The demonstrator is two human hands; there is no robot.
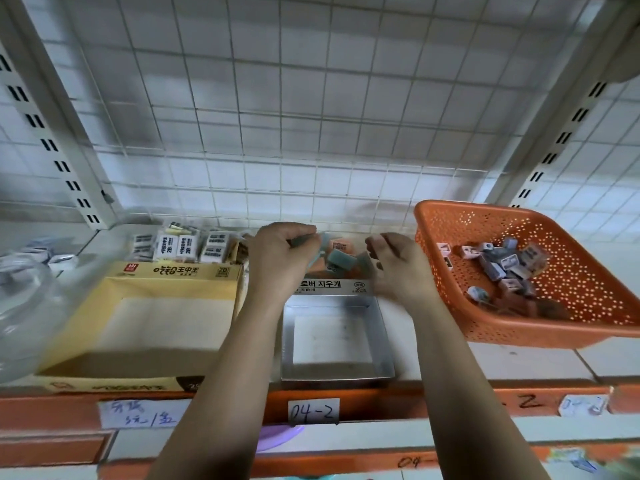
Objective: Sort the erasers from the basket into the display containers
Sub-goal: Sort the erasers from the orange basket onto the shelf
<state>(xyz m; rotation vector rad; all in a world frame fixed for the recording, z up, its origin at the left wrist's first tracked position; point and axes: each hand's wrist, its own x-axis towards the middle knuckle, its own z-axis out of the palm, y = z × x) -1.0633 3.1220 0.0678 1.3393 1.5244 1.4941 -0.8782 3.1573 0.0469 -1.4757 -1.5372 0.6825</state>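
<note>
Erasers sit loose in the orange basket on the right of the shelf, easy to reach from the sorting spot. Both hands hover over the back of the grey display container, where teal and orange erasers pile up. Left hand looks to be pinching a teal eraser, probably to drop it with its kind. Right hand is curled, too blurry to say if it holds anything. White erasers sit at the back of the yellow container.

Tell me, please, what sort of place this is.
Probably a stationery shop's display shelf: branded eraser boxes, a handwritten shelf-edge label "04-2", and slotted uprights with a wire grid back.
</note>
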